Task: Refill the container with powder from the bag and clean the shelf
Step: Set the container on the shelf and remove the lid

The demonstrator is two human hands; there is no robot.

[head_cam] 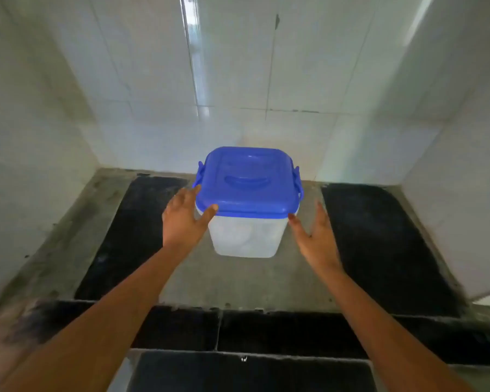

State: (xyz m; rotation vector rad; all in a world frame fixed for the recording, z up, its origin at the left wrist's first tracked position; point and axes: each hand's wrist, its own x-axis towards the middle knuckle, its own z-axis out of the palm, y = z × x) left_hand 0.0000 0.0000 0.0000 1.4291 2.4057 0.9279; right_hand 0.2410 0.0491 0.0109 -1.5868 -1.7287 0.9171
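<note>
A translucent white container (245, 236) with a blue clip-on lid (248, 183) stands on the grey concrete shelf (238, 281), near the back wall. The lid is on and its side clips are down. My left hand (183, 219) is against the container's left side, fingers straight, thumb touching the lid's front rim. On the right, my right hand (316, 239) has straight fingers and its thumb tip sits at the lid's front right corner. The bag of powder is out of view.
White tiled walls (153, 80) enclose the shelf at the back, left and right. Dark stone slabs (379, 244) are set into the shelf on both sides of the container and along the front edge (266, 332). Dirt marks the concrete at the left.
</note>
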